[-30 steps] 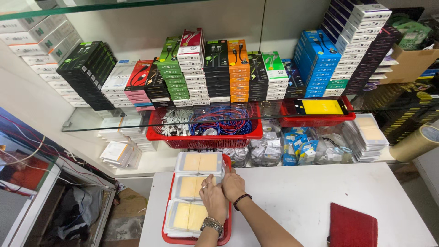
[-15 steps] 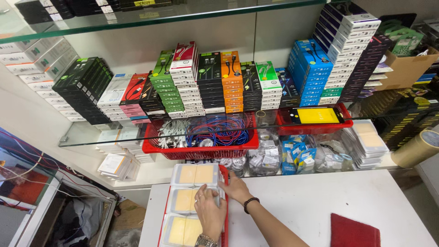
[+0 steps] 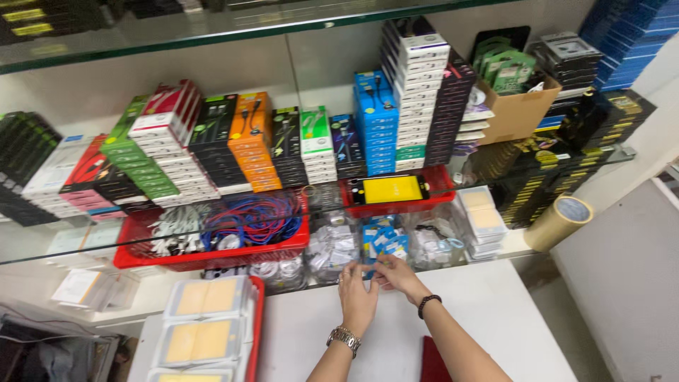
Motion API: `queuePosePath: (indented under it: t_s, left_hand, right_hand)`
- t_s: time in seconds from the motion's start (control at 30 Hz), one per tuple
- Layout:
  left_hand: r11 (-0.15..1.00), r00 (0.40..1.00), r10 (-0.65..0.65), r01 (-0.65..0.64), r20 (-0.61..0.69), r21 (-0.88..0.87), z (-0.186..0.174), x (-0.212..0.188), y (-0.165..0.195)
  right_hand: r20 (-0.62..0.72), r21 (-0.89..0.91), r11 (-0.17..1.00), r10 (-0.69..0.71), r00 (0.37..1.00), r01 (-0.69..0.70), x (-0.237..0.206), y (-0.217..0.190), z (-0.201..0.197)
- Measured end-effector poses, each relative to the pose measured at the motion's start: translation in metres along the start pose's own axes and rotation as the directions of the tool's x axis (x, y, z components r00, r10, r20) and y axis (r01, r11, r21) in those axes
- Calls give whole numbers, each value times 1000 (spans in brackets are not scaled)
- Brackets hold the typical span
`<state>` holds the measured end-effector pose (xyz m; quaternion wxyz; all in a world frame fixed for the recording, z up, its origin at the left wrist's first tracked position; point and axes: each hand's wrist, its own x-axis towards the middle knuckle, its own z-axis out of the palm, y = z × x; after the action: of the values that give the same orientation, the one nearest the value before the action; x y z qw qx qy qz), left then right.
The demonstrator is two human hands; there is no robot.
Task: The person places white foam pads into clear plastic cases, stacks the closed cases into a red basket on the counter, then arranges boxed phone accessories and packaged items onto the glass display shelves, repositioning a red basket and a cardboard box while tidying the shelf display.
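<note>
White table: carries a red tray at its left edge, filled with clear packets holding tan inserts, and a dark red flat item at the near edge. Glass shelf above: carries stacked retail boxes, a red basket of coiled cables and a second red tray.

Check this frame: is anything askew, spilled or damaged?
Mostly orderly. The cables in the red basket lie in a loose tangle, and the leftmost box stacks lean sideways. Both hands, left and right, touch blue packets under the glass shelf. No spill or damage shows.
</note>
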<state>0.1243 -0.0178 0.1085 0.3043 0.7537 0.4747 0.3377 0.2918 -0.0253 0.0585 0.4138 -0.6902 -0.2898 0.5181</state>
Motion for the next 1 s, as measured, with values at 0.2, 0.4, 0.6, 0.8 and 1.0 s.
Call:
queuePosePath:
  t_s: [0.2, 0.4, 0.6, 0.8, 1.0]
  left_hand:
    - [943, 934, -238, 288, 267, -167, 166, 31, 28]
    - [513, 668, -418, 733, 615, -448, 285, 52, 55]
    - [453, 568, -361, 800, 740, -393, 344, 60, 82]
    - [367, 550, -355, 826, 756, -428, 367, 72, 97]
    - [363, 541, -384, 833, 748, -417, 371, 79, 97]
  right_hand:
    - [-262, 117, 993, 22, 965, 9, 33, 43, -191]
    - [-560, -32, 999, -50, 827, 39, 56, 62, -311]
    - [-495, -138, 985, 21, 869, -103, 87, 70, -360]
    - [-338, -236, 957, 85, 937, -171, 110, 75, -369]
    - [-383, -579, 776, 10, 924, -249, 132, 70, -365]
